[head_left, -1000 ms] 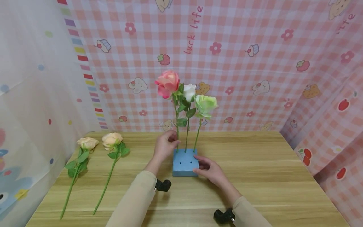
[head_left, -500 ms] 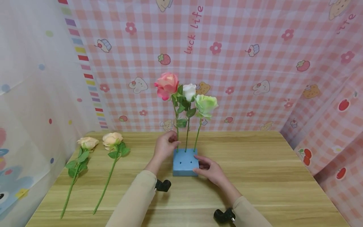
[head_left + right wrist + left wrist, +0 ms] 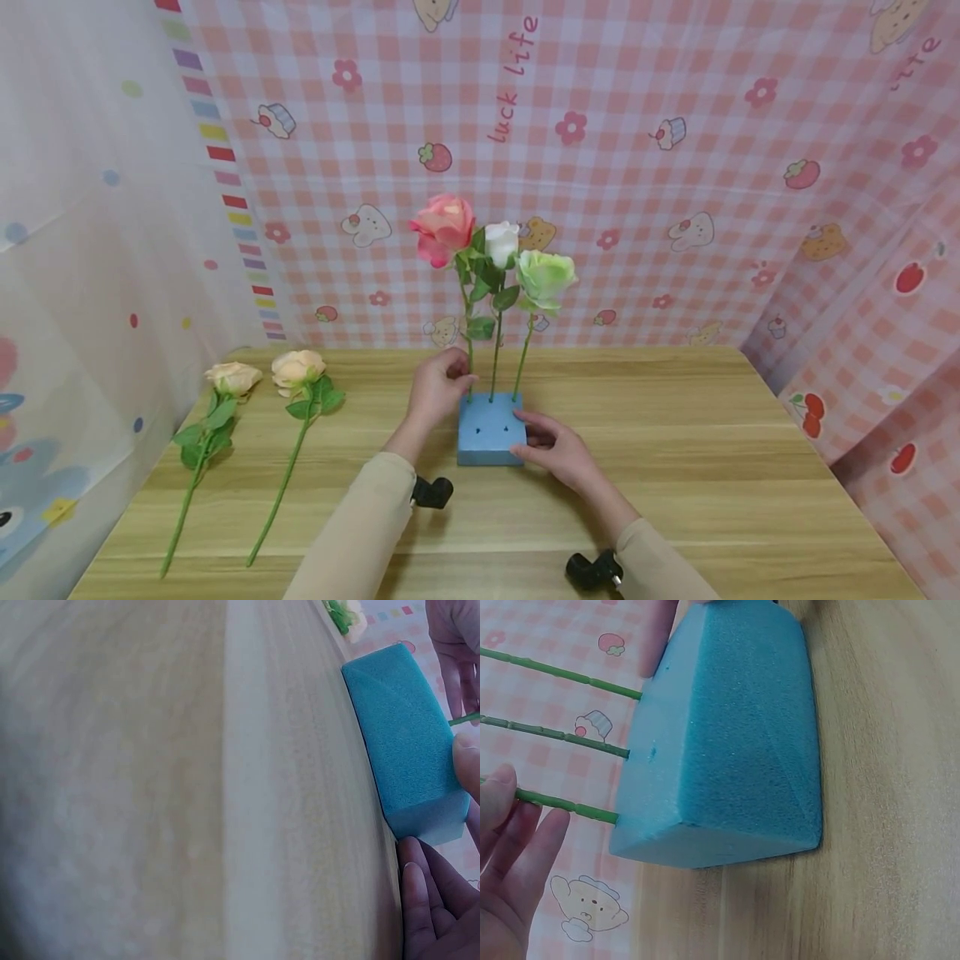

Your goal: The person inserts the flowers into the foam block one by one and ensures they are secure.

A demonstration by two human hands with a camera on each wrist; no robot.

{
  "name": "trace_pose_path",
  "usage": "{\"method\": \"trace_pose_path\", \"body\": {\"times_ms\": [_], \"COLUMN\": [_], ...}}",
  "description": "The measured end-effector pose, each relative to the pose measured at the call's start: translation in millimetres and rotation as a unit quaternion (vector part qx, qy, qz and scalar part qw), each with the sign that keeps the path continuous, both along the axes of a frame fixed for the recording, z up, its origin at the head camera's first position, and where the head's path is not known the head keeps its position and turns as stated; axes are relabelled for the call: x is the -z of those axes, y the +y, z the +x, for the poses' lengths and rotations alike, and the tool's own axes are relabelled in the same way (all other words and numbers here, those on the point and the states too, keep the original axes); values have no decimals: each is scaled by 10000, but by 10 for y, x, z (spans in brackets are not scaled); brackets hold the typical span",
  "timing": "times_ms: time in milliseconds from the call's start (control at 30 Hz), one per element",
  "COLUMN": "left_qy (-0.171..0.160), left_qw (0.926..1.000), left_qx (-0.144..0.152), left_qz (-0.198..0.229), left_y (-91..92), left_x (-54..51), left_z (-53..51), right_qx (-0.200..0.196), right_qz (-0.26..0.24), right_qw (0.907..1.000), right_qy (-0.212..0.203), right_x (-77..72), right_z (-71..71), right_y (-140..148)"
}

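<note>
A blue foam block stands on the table with three roses upright in its back row: a pink rose at left, a white rose in the middle, a green rose at right. My left hand pinches the pink rose's stem low down, just above the block; the left wrist view shows thumb and fingers around this stem. With thumb and fingers, my right hand grips the block's right side, as the right wrist view of the block also shows. Two small holes show in the block's front part.
Two peach roses lie at the left of the wooden table, one farther left, the other nearer the block. A checked pink cloth hangs behind the table.
The pink rose's head has sunk slightly, with my left hand still on its stem. My right hand and the block have not visibly moved.
</note>
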State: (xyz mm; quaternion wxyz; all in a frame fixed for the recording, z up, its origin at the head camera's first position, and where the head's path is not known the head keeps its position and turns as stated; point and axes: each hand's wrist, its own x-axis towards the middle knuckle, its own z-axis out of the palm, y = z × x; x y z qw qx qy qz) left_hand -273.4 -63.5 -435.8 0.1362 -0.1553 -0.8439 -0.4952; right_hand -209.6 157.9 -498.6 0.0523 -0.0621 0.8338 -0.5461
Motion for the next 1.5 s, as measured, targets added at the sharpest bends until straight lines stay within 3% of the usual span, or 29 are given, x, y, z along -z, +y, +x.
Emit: {"method": "trace_pose_path", "body": {"times_ms": [900,1500], "left_qy": [178,-54], "left_qw": [9997,9998], "left_qx": [-35,-148], "left_qz": [-153,-125], "left_y": [-6,-4], "left_x": [65,151], "left_z": [-12,-7], "right_qx": [78,100], "right_qz": [68,82], "right_qw": [9999,9999], "right_qy": [-46,-34], "right_x": [11,13], "right_z": [-13,-11], "right_y": [-4,1]}}
